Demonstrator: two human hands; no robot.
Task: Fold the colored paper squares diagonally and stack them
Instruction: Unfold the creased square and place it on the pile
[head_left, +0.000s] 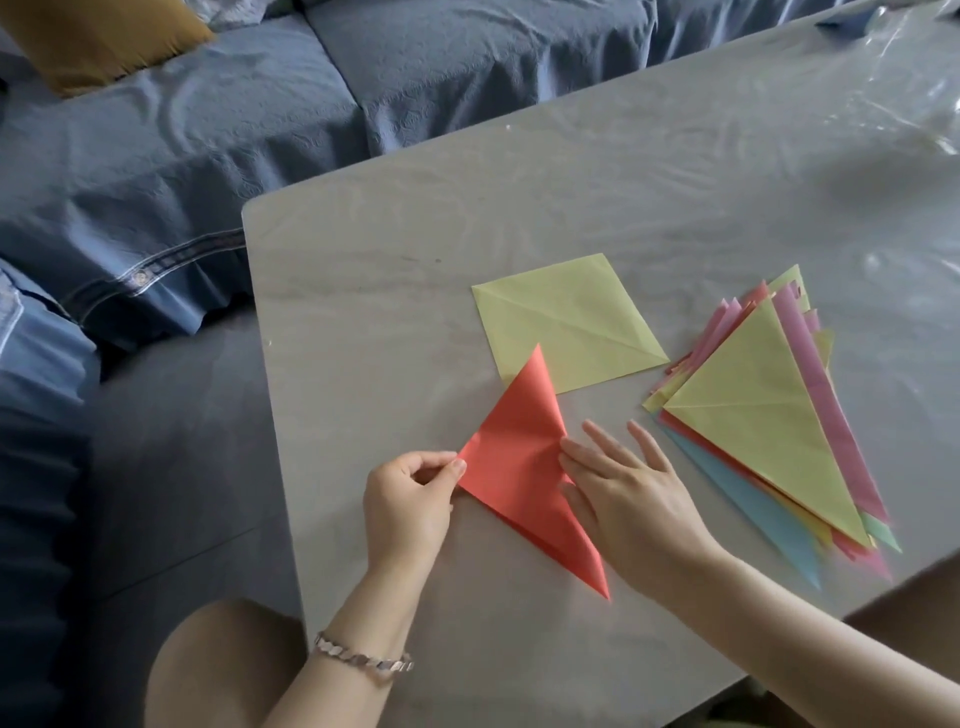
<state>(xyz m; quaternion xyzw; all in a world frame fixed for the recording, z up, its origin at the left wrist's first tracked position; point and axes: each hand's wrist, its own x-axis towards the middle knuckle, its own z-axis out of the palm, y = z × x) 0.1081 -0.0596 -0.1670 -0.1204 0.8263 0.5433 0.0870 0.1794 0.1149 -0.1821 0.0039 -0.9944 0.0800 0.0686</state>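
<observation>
A red paper (519, 467), folded into a triangle, lies on the grey table (395, 332) in front of me. My left hand (408, 504) pinches its left corner between thumb and fingers. My right hand (623, 493) lies flat with straight fingers on the triangle's right edge. Just behind it sits a yellow paper square (566, 322), unfolded, with a diagonal crease. To the right is a stack of folded triangles (774, 421) in several colours, a yellow one on top.
The table is covered with clear plastic film (883, 104), crumpled at the far right. A blue sofa (208, 156) with a mustard cushion (98, 36) runs along the left and back. My knee (223, 670) shows under the table's near left corner.
</observation>
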